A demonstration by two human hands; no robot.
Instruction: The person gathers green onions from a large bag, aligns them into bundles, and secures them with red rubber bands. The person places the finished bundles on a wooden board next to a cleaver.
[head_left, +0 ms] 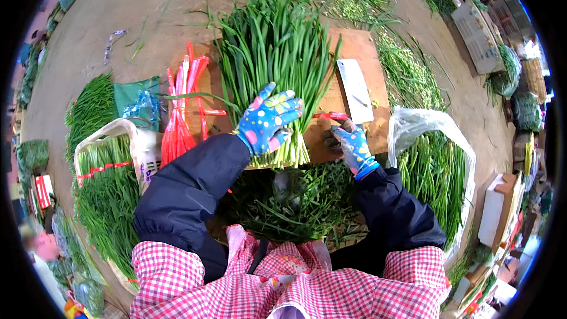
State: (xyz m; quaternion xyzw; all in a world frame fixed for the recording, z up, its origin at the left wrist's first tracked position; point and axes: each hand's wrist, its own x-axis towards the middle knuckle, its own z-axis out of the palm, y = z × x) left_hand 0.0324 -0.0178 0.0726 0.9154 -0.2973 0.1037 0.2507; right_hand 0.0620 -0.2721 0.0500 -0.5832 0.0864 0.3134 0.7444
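A large bunch of green garlic chives (274,47) lies on a wooden board (372,71), pale stem ends toward me. My left hand (266,121), in a blue dotted glove, rests across the lower stems with its fingers stretched out. To the right of the stems, my right hand (354,147), in a matching glove with dark fingertips, is curled at the end of a red tie strip (329,116). The strip's other end disappears toward the bunch. A wide cleaver blade (355,90) lies flat on the board, just beyond my right hand.
Red tie strips (180,112) are heaped left of the bunch. A white-rimmed basket (144,147) holding tied chives (109,195) stands at the left. On the right, a clear plastic bag (434,119) surrounds more chives (431,171). Loose trimmings (289,201) lie below the board.
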